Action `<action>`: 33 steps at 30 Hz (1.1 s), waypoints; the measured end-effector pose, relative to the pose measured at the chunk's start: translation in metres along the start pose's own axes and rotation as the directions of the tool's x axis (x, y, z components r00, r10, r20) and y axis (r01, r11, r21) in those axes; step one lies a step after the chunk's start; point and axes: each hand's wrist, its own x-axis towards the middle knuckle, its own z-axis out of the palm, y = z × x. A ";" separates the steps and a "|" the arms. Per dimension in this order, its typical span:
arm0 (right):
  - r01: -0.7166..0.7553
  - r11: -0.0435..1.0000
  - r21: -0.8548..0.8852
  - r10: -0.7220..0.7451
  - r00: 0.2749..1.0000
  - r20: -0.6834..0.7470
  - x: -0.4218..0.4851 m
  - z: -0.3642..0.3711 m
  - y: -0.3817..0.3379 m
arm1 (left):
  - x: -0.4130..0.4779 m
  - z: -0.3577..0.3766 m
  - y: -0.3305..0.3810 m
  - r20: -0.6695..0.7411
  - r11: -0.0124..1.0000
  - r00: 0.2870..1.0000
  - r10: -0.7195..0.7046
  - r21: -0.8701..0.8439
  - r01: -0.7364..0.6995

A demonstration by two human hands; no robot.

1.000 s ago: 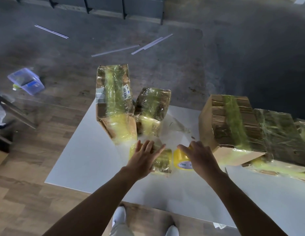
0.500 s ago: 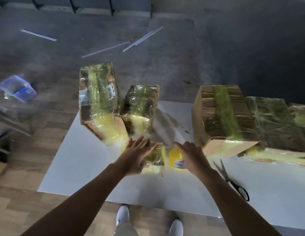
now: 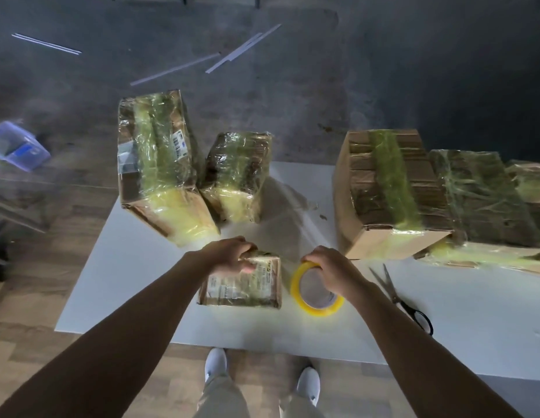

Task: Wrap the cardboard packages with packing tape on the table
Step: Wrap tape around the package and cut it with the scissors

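Observation:
A small flat cardboard package (image 3: pixel 244 286) with a printed label lies near the front of the white table (image 3: pixel 136 285). My left hand (image 3: pixel 232 256) grips its far edge, fingers curled over it. Just to its right stands a yellow roll of packing tape (image 3: pixel 317 292), tilted on the table, and my right hand (image 3: pixel 329 265) holds its upper rim. A clear sheet of tape (image 3: pixel 293 212) stretches away from the roll toward the back of the table.
Two taped packages (image 3: pixel 160 164) (image 3: pixel 237 176) stand at the back left, the larger one overhanging the table edge. Bigger taped boxes (image 3: pixel 383 191) (image 3: pixel 486 206) fill the back right. Scissors (image 3: pixel 401 297) lie right of my right arm. A blue plastic box (image 3: pixel 17 146) sits on the floor.
Both hands pulled nearer to me with the small package and the tape roll. My left hand went from flat on the package to gripping its far edge; the roll now shows its open ring.

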 end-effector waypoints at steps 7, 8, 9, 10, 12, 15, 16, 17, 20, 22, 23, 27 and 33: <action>0.048 0.999 -0.010 -0.048 0.999 0.014 -0.001 0.021 -0.002 | 0.004 0.009 -0.005 -0.030 0.999 0.999 -0.033 -0.011 0.032; 0.079 0.997 -0.020 -0.079 0.996 0.037 -0.002 0.022 0.000 | 0.004 0.010 -0.005 -0.034 0.999 0.999 -0.037 -0.015 0.037; 0.102 0.994 -0.033 -0.100 0.994 0.053 -0.004 0.022 0.000 | 0.005 0.010 -0.006 -0.040 0.999 0.998 -0.041 -0.018 0.040; 0.115 0.992 -0.046 -0.112 0.992 0.059 -0.006 0.021 0.000 | 0.004 0.011 -0.006 -0.047 0.999 0.998 -0.041 -0.016 0.040; 0.151 0.987 -0.059 -0.147 0.987 0.068 -0.008 0.019 -0.004 | 0.004 0.012 -0.005 -0.059 0.999 0.997 -0.040 -0.008 0.040; 0.212 0.974 -0.076 -0.204 0.973 0.110 -0.011 0.016 -0.011 | 0.001 0.014 -0.003 -0.097 0.999 0.994 -0.044 0.008 0.045; 0.217 0.973 -0.081 -0.207 0.972 0.115 -0.011 0.015 -0.012 | 0.000 0.015 -0.003 -0.108 0.999 0.993 -0.046 0.014 0.048; 0.211 0.974 -0.086 -0.200 0.972 0.120 -0.012 0.014 -0.013 | 0.000 0.015 -0.003 -0.106 0.999 0.993 -0.049 0.016 0.051; 0.136 0.984 -0.114 -0.123 0.985 0.119 -0.015 0.014 -0.010 | -0.002 0.007 0.003 -0.062 0.998 0.996 -0.062 0.029 0.064; 0.074 0.990 -0.116 -0.062 0.993 0.102 -0.014 0.015 -0.010 | -0.004 0.001 0.014 -0.064 0.992 0.997 -0.050 0.111 0.057; 0.050 0.993 -0.104 -0.040 0.995 0.096 -0.014 0.015 -0.011 | -0.005 0.000 0.021 -0.080 0.985 0.996 -0.027 0.170 0.041; -0.007 0.997 -0.083 0.010 0.999 0.040 -0.021 0.015 -0.008 | -0.005 0.004 0.056 -0.170 0.957 0.984 0.051 0.290 0.000; -0.109 0.993 0.033 0.114 0.960 -0.257 -0.049 0.001 0.006 | 0.006 0.013 0.129 -0.374 0.970 0.914 0.155 0.234 -0.069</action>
